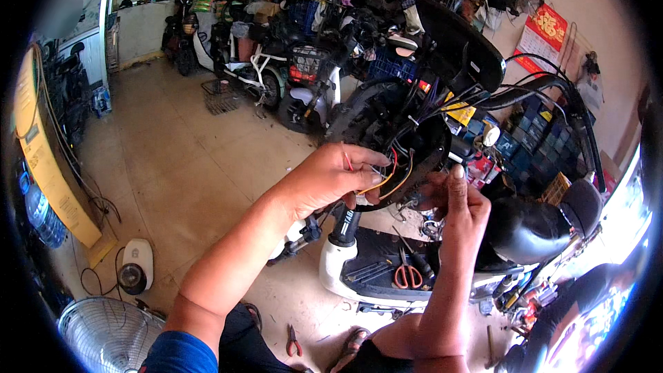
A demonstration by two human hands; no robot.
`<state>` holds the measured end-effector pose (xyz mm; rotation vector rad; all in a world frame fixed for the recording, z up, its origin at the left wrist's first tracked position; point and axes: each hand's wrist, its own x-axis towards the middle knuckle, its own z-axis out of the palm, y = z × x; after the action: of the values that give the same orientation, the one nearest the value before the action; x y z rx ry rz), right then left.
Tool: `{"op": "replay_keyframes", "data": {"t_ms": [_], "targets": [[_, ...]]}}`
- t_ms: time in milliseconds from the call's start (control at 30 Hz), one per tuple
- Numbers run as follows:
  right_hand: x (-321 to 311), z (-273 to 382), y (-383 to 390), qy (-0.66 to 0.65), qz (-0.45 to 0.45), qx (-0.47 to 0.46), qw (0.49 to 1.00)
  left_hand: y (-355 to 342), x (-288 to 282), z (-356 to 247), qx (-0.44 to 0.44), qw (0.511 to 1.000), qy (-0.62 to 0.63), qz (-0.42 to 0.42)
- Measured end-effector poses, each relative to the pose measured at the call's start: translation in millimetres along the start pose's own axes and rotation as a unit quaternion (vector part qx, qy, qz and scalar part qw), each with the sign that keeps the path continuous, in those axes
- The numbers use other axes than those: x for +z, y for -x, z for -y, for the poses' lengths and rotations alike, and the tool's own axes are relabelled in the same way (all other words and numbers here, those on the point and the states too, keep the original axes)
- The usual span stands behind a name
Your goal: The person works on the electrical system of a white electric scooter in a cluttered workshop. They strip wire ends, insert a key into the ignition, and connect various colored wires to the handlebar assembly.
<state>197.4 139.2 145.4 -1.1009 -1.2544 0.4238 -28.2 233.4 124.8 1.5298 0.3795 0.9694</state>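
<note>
In front of me is the opened black front of an electric scooter (431,141), with a bundle of dark cables (414,121) hanging out of it. My left hand (338,176) reaches in from the left and pinches thin wires (392,183), red and yellow among them. A small pale piece shows under its fingers, too hidden to name. To the right of the wires, my right hand (461,200) is raised with thumb and fingers pressed together. Whatever it may hold is too small or hidden to make out.
Orange-handled scissors (407,275) and screwdrivers lie on the scooter's footboard (373,252). Pliers (294,342) rest on the floor by my feet. A fan (110,335) stands lower left. More scooters (255,72) and heaped goods line the back. The black seat (528,228) is at right.
</note>
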Motion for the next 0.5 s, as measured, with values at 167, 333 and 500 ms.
{"op": "replay_keyframes", "data": {"t_ms": [167, 333, 500], "targets": [[-10.7, 32.1, 42.6, -0.121, 0.084, -0.126, 0.981, 0.5, -3.8, 3.4, -0.014, 1.000, 0.002, 0.006], [-70.6, 42.7, 113.6, -0.607, 0.297, -0.128, 0.726, 8.6, 6.9, -11.0, -0.014, 1.000, 0.016, -0.019], [-70.0, 52.7, 126.1, -0.592, 0.363, -0.136, 0.707, 10.0, -0.5, -10.1, -0.006, 0.999, 0.015, -0.040]]}}
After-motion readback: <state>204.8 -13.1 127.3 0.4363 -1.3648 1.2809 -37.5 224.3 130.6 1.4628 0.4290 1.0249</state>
